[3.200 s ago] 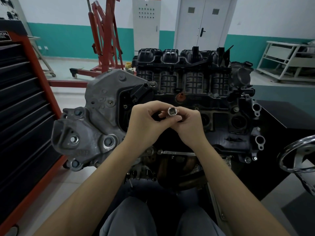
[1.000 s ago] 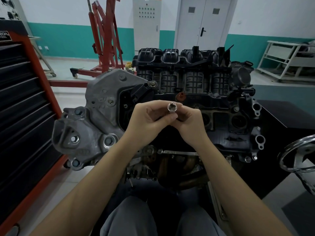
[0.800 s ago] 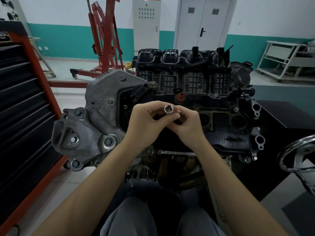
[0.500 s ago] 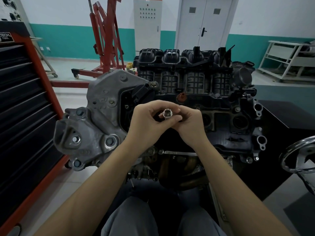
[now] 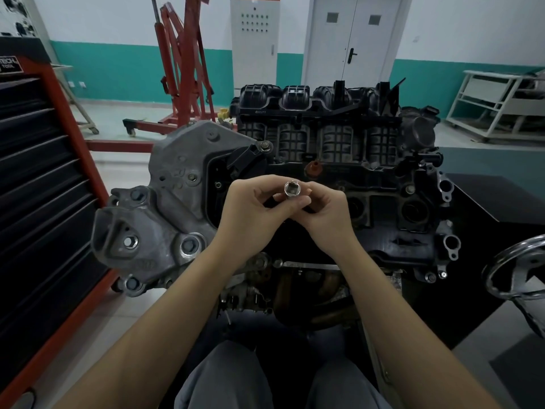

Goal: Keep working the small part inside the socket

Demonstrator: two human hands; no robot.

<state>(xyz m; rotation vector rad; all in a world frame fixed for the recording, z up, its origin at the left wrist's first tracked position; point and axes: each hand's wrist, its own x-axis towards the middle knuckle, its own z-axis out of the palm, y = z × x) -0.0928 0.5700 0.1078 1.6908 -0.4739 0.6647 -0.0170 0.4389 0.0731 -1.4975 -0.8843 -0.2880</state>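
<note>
Both hands meet in front of a car engine and hold a small chrome socket between them. Its open square end faces me. My left hand pinches the socket from the left with thumb and fingertips. From the right, my right hand has its curled fingers round the socket's lower part, which is hidden. The hands hover over the engine's black top cover, just below an orange cap.
A grey cast bracket with bolts sticks out on the engine's left. A red and black tool cabinet stands at the left. A red engine crane is behind. A chrome handwheel is at the right, a white rack beyond.
The hands stayed together, turning and shifting the socket slightly; its end drifted a little left, then back right and up. The view shifted slightly.
</note>
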